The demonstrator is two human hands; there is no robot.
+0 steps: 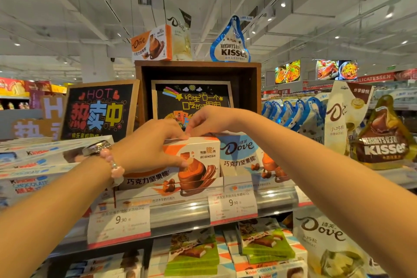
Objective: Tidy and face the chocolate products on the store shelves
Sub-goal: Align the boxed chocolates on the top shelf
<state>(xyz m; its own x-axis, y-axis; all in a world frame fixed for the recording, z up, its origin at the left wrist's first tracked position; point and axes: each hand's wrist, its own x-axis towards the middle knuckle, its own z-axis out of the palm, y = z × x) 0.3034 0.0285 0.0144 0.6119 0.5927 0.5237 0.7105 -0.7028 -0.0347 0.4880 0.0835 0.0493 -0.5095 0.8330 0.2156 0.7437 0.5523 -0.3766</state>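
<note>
Dove box (191, 160), orange-and-white, sits at the shelf front just above the price rail (180, 214), touching the blue Dove box (241, 156) on its right. Left hand (149, 144) wraps the box's upper left corner, thumb on the front face, fingers over the top edge. Right hand (207, 121) pinches at the top rear edge, fingertips almost meeting the left's. Both hands close together, clamped on the same box. Looks like squaring/facing step. Suggest: pull forward till the front face is flush with the blue neighbour, keep it upright, logo out, don't crush the top flap. Watch the price tags (232, 207) below; sliding too far forward could knock them.
</note>
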